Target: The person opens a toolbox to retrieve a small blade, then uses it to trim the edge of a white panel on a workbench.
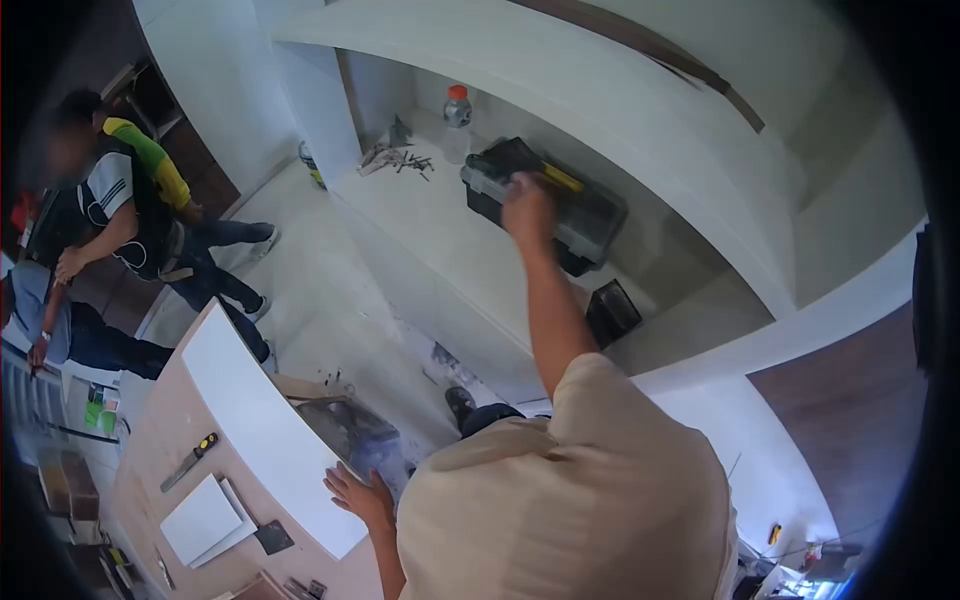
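My left hand [358,496] lies with its fingers spread on the edge of a long white panel [265,420], which rests on a wooden work table. Stretched out to the shelf, my right hand [528,208] is at the near side of a black toolbox [600,215] with a clear cover. Its fingers are blurred, so I cannot see whether they grip anything. A yellow piece [563,178] shows at the toolbox just beyond this hand. Near the toolbox's lower end sits a small black box [612,314].
A clear bottle [457,128] with an orange cap and scattered screws [415,162] stand on the shelf [440,230]. The table [150,430] holds a yellow-and-black handled saw [190,462] and white sheets [205,520]. Other people [150,200] stand at the left.
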Demonstrator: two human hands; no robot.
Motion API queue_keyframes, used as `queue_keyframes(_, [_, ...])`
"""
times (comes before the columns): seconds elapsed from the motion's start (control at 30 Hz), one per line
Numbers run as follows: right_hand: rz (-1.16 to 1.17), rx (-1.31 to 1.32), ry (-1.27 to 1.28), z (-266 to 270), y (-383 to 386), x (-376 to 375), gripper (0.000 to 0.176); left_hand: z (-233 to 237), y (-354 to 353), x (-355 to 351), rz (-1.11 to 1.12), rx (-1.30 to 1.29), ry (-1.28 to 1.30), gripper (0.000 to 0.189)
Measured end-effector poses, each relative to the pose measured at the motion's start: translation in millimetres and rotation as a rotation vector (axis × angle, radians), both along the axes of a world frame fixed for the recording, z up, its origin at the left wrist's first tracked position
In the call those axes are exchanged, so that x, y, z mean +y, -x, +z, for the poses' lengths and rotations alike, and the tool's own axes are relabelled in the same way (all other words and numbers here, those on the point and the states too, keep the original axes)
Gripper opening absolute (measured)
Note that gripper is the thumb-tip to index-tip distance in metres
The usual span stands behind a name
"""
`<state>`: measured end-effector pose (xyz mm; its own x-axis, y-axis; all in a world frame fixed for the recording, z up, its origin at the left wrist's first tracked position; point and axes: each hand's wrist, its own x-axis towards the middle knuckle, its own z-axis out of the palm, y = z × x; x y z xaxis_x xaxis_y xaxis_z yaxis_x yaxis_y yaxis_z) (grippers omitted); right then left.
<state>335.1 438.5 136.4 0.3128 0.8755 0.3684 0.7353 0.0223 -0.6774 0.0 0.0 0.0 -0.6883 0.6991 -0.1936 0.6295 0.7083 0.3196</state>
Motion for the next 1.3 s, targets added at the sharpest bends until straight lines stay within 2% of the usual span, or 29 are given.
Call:
queue_keyframes(0.03, [-0.079,0.017,0.055,6,-13,3,0.036,4,1,-1,-0.004,0.003,-0.030,0.073])
queue_keyframes(0.1, [-0.050,-0.510,0.009,11,-61,12,0.038,3,-23,-5,-0.002,-0.071,-0.055,0.067])
queue_keyframes(0.17, [-0.093,-0.409,0.311,23,-57,15,0.038,13,-3,1,0.003,-0.073,-0.092,0.062])
queue_keyframes(0.27, [-0.077,-0.419,0.341,30,-67,17,0.034,16,-1,15,-0.045,-0.141,-0.228,0.054])
queue_keyframes(0.37, [-0.033,-0.473,0.226,6,-81,22,0.033,18,2,24,-0.121,-0.133,-0.246,0.047])
queue_keyframes(0.57, [-0.046,-0.561,0.146,46,-48,-12,0.024,37,11,45,-0.171,-0.033,-0.276,0.044])
queue_keyframes(0.63, [0.068,-0.501,-0.131,25,-22,-20,0.020,31,17,51,-0.212,-0.010,-0.321,0.042])
queue_keyframes(0.7, [0.040,-0.321,-0.168,25,36,-46,0.013,29,20,59,-0.271,-0.002,-0.357,0.041])
queue_keyframes(0.73, [0.107,-0.325,-0.208,-13,52,-40,0.011,32,20,65,-0.305,-0.002,-0.370,0.040])
queue_keyframes(0.8, [0.136,-0.338,0.058,-31,85,-57,0.015,36,16,76,-0.363,-0.013,-0.393,0.039])
queue_keyframes(0.9, [0.101,-0.331,0.137,-81,92,-57,0.020,42,18,85,-0.414,-0.019,-0.391,0.037])
queue_keyframes(1.07, [0.022,-0.298,0.177,-112,77,-39,0.019,42,15,97,-0.423,-0.060,-0.359,0.034])
queue_keyframes(1.3, [0.014,-0.323,0.199,-108,64,-32,0.021,40,0,144,-0.525,-0.052,-0.424,0.035])
